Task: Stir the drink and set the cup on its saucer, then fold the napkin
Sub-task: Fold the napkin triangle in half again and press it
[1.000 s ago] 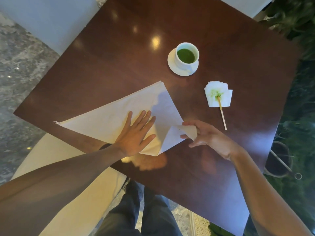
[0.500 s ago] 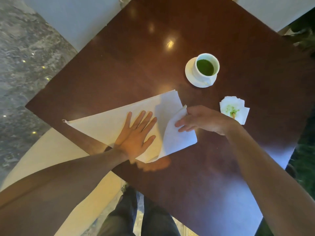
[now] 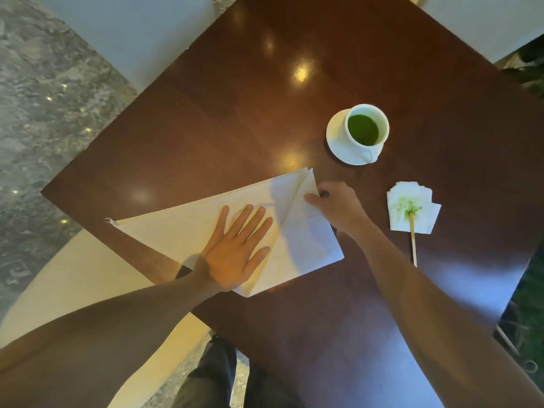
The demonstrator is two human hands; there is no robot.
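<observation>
Head view: the napkin (image 3: 206, 228) lies on the counter (image 3: 235, 113) near the cup (image 3: 366, 129), which sits on its saucer (image 3: 338, 142). The left hand (image 3: 235, 248) presses it flat, fingers spread; the right hand (image 3: 335, 206) pinches the folded corner. Best to align edges, then crease firmly. The dark glossy wood reflects lamps; marble floor (image 3: 44, 98) beyond

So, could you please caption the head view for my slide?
Left hand flattens the napkin while right hand folds its corner.

- Napkin (image 3: 206, 228): plain white.
- Cup (image 3: 366, 129), saucer (image 3: 335, 142): white; drink (image 3: 363, 129) dark green.
- Tissue (image 3: 412, 207): white, green-stained.
- Table (image 3: 235, 113): dark reddish-brown.
</observation>
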